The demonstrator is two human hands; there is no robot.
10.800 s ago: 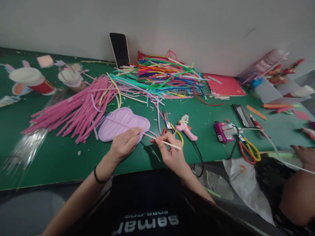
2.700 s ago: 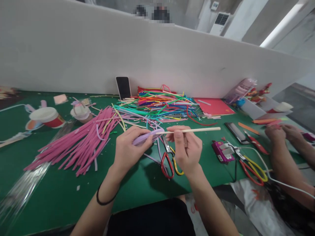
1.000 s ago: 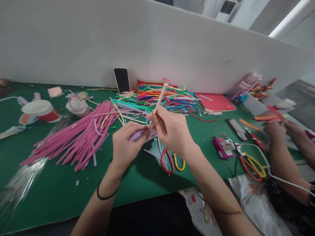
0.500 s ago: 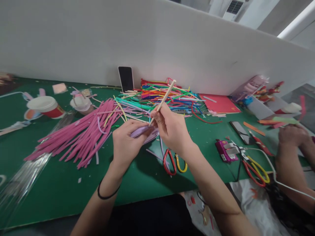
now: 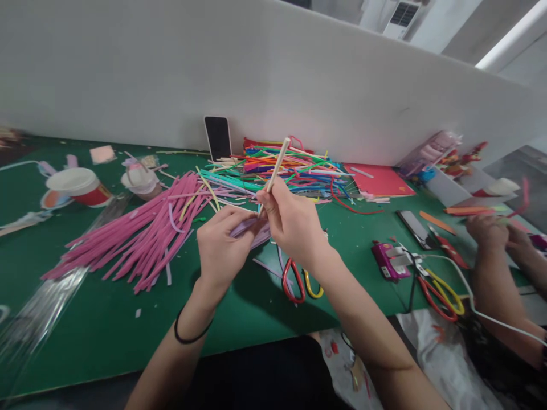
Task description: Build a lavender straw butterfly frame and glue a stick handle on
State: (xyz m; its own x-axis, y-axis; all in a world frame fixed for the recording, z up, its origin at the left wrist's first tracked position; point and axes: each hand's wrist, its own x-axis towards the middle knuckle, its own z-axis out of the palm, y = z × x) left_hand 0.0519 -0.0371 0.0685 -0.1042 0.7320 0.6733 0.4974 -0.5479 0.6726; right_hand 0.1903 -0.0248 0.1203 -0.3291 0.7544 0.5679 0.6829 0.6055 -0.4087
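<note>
My left hand (image 5: 226,239) is closed on a bundle of pale purple strips (image 5: 258,236), fuzzy like pipe cleaners, which stick out between the two hands. In my right hand (image 5: 294,222) is a thin, pale wooden stick (image 5: 280,162), pinched like a pen and slanting up. Its lower end meets the purple bundle near my left fingertips; the exact contact is hidden by the fingers. Scissors with one red and one yellow handle loop (image 5: 294,280) lie on the table below my right hand, partly covered by it.
Pink strips (image 5: 141,239) spread over the green table (image 5: 239,319) at left, near a lidded cup (image 5: 81,185). Behind my hands lie multicoloured strips (image 5: 273,165) and an upright phone (image 5: 218,138). At right are a purple box (image 5: 388,261), other scissors (image 5: 440,293) and a co-worker's hands (image 5: 487,233).
The stick's top has swung left and stands more upright, with my right hand shifted slightly left. My left hand stays almost in place. The co-worker's hands have moved a little.
</note>
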